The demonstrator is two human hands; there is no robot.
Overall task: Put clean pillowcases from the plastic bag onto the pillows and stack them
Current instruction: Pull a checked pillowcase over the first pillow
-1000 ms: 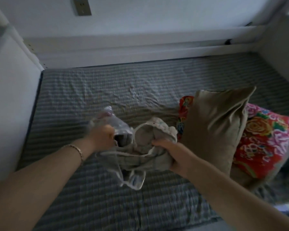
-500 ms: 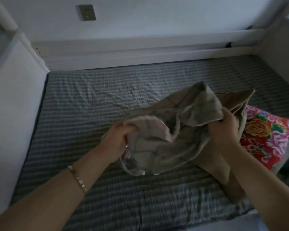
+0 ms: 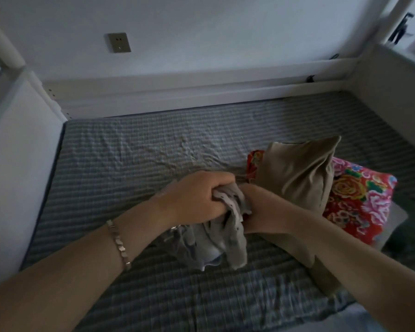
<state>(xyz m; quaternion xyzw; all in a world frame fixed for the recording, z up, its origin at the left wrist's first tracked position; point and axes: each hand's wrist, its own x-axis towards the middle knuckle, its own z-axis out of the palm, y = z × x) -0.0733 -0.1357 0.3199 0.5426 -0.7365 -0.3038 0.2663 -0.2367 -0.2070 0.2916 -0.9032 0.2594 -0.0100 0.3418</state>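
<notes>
While bunched, pillowcase — between fingers (both hands)

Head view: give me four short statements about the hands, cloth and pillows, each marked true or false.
1. Both hands, left hand and right hand, grip the grey cloth. True.
2. The tan pillow lies under the floral pillow. False: the tan one rests on top.
3. A bracelet is on the left wrist. True.
4. The pillows sit at the left of the mattress. False: they are at the right.
</notes>
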